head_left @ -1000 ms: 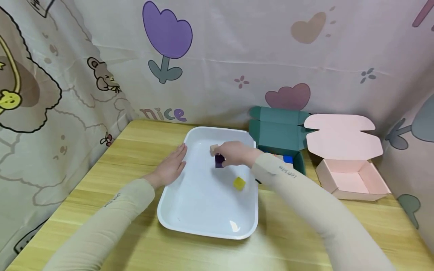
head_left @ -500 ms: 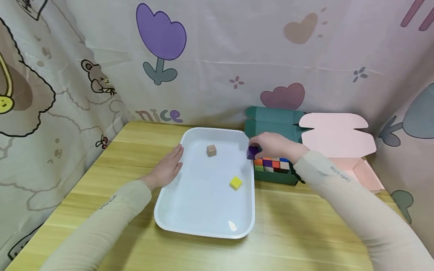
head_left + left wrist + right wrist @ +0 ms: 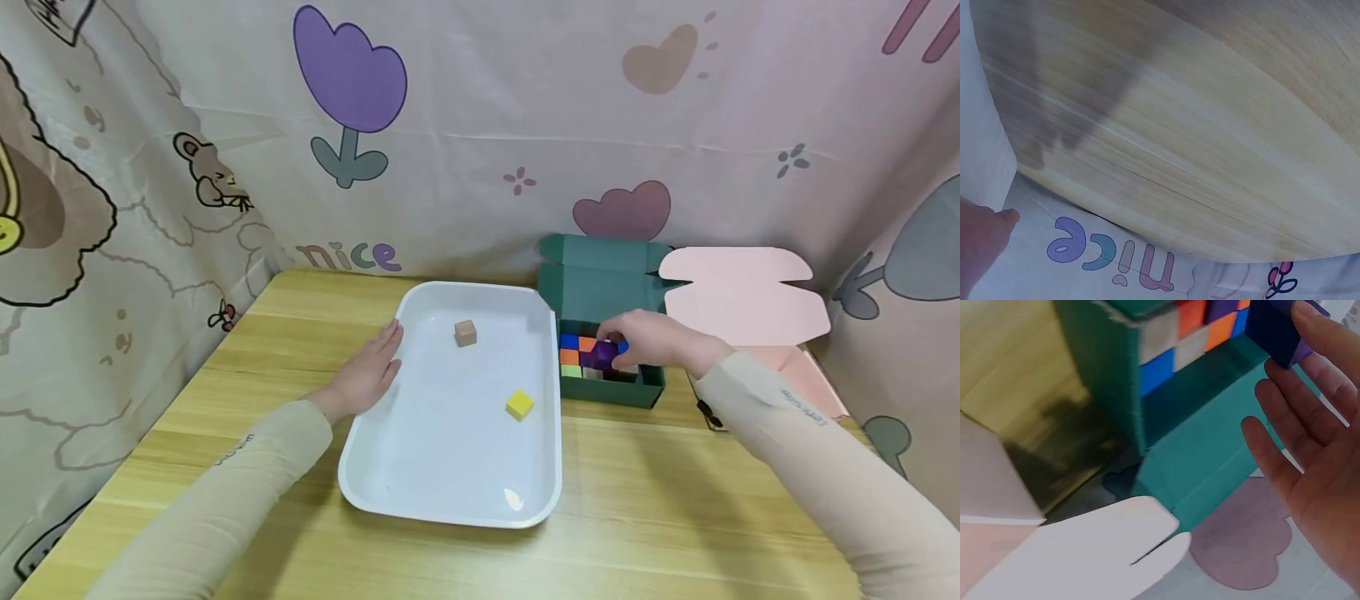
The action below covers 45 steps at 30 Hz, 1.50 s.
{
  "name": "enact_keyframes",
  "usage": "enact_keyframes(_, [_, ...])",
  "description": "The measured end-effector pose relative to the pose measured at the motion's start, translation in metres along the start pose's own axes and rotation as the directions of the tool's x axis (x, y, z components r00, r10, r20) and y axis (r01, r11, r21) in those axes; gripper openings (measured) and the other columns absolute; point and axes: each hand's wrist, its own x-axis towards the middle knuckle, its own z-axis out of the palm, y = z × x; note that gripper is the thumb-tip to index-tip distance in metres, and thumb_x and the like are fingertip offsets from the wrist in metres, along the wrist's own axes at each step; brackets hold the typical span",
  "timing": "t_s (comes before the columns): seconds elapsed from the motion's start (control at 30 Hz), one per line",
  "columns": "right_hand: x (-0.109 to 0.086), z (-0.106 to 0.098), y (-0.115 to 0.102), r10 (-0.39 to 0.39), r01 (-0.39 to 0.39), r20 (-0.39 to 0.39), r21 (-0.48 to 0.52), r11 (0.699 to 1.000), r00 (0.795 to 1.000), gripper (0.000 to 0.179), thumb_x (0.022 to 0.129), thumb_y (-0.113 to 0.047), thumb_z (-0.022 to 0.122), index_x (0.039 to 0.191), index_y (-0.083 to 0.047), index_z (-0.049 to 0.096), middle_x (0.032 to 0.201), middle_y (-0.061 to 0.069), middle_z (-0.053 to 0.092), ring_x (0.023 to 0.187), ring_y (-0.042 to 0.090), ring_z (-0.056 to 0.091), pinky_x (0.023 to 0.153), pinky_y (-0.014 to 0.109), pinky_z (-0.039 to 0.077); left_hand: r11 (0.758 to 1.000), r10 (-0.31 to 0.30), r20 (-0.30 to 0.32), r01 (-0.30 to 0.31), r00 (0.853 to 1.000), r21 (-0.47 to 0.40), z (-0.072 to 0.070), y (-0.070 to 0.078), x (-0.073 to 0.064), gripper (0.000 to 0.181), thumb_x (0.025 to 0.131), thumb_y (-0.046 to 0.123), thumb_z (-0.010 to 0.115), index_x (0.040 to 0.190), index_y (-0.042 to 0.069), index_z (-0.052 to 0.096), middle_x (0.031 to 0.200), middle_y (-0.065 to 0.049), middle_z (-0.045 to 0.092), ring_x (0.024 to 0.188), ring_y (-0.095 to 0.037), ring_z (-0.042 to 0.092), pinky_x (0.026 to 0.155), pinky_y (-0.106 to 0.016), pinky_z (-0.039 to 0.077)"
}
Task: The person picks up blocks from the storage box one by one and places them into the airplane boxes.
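Observation:
My right hand pinches a purple cube between thumb and fingers, over the green box. Inside that box sit several coloured cubes, among them an orange cube and a light green cube. The left hand lies with straight fingers along the left rim of the white tray; only a little of it shows in the left wrist view. In the tray a plain wooden cube stands toward the back and a yellow cube nearer the right side.
A pink box with its lid raised stands right of the green box, partly behind the right forearm. The green box's lid is folded back toward the patterned curtain. Everything rests on a wooden table.
The right hand has lifted the purple cube from beside the wooden cube and carried it right, out of the tray and over the green box. The left hand stays at the tray's rim.

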Motion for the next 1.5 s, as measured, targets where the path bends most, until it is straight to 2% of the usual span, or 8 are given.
enact_keyframes(0.2, [-0.005, 0.005, 0.010, -0.004, 0.005, 0.020, -0.028, 1.000, 1.000, 0.032, 0.078, -0.015, 0.075, 0.106, -0.005, 0.066, 0.092, 0.005, 0.067, 0.080, 0.017, 0.057, 0.071, 0.033, 0.056, 1.000, -0.005, 0.003, 0.005, 1.000, -0.003, 0.000, 0.000, 0.001, 0.054, 0.100, 0.012, 0.034, 0.143, -0.013, 0.015, 0.154, -0.028, 0.008, 0.142, -0.042, 0.012, 0.118, -0.054, 0.014])
enact_keyframes(0.43, [-0.006, 0.009, 0.015, 0.022, -0.020, 0.052, -0.040, 0.999, 0.998, 0.026, 0.077, -0.016, 0.075, 0.099, -0.007, 0.067, 0.081, 0.000, 0.062, 0.070, 0.013, 0.049, 0.061, 0.027, 0.048, 1.000, -0.008, 0.001, 0.008, 1.000, 0.001, 0.000, 0.000, 0.001, 0.054, 0.100, 0.012, 0.035, 0.144, -0.013, 0.015, 0.154, -0.027, 0.008, 0.142, -0.043, 0.013, 0.118, -0.055, 0.017])
enact_keyframes(0.73, [-0.003, 0.018, 0.018, 0.037, -0.034, 0.079, -0.029, 0.999, 0.996, 0.027, 0.077, -0.013, 0.075, 0.101, -0.005, 0.067, 0.083, 0.000, 0.063, 0.071, 0.013, 0.051, 0.064, 0.028, 0.053, 1.000, -0.004, -0.002, 0.004, 1.000, -0.009, 0.000, 0.000, 0.001, 0.054, 0.100, 0.012, 0.035, 0.144, -0.013, 0.016, 0.154, -0.028, 0.009, 0.142, -0.043, 0.012, 0.117, -0.056, 0.017])
enact_keyframes(0.9, [-0.002, 0.018, 0.017, 0.026, -0.024, 0.077, -0.018, 1.000, 0.997, 0.025, 0.077, -0.011, 0.073, 0.101, -0.006, 0.067, 0.082, 0.001, 0.064, 0.070, 0.013, 0.050, 0.063, 0.027, 0.052, 1.000, -0.002, -0.003, 0.002, 1.000, -0.007, 0.001, -0.002, 0.001, 0.054, 0.100, 0.012, 0.035, 0.144, -0.013, 0.016, 0.154, -0.027, 0.009, 0.142, -0.043, 0.013, 0.118, -0.055, 0.017])
enact_keyframes(1.17, [0.004, 0.019, 0.018, 0.025, -0.024, 0.121, -0.009, 1.000, 0.992, 0.022, 0.078, -0.006, 0.069, 0.100, -0.007, 0.068, 0.083, 0.001, 0.063, 0.070, 0.014, 0.049, 0.060, 0.024, 0.048, 1.000, 0.000, -0.004, 0.000, 1.000, -0.002, 0.001, -0.003, 0.002, 0.053, 0.100, 0.012, 0.034, 0.144, -0.013, 0.016, 0.154, -0.027, 0.009, 0.141, -0.043, 0.013, 0.118, -0.055, 0.017])
enact_keyframes(1.33, [0.009, 0.026, 0.021, 0.024, -0.024, 0.157, 0.000, 1.000, 0.987, 0.017, 0.079, -0.004, 0.069, 0.095, -0.009, 0.068, 0.086, 0.001, 0.065, 0.072, 0.014, 0.051, 0.065, 0.027, 0.052, 1.000, -0.001, -0.002, 0.001, 1.000, -0.005, 0.002, -0.003, 0.002, 0.054, 0.100, 0.013, 0.034, 0.144, -0.013, 0.016, 0.154, -0.027, 0.009, 0.142, -0.042, 0.013, 0.118, -0.054, 0.016])
enact_keyframes(1.5, [0.010, 0.027, 0.023, -0.017, 0.018, 0.137, -0.006, 1.000, 0.990, 0.013, 0.077, -0.003, 0.069, 0.089, -0.008, 0.067, 0.083, 0.002, 0.064, 0.070, 0.014, 0.050, 0.063, 0.027, 0.052, 1.000, -0.001, -0.007, 0.001, 1.000, -0.010, 0.001, -0.003, 0.002, 0.053, 0.100, 0.011, 0.035, 0.144, -0.013, 0.016, 0.154, -0.027, 0.009, 0.142, -0.042, 0.012, 0.118, -0.054, 0.015])
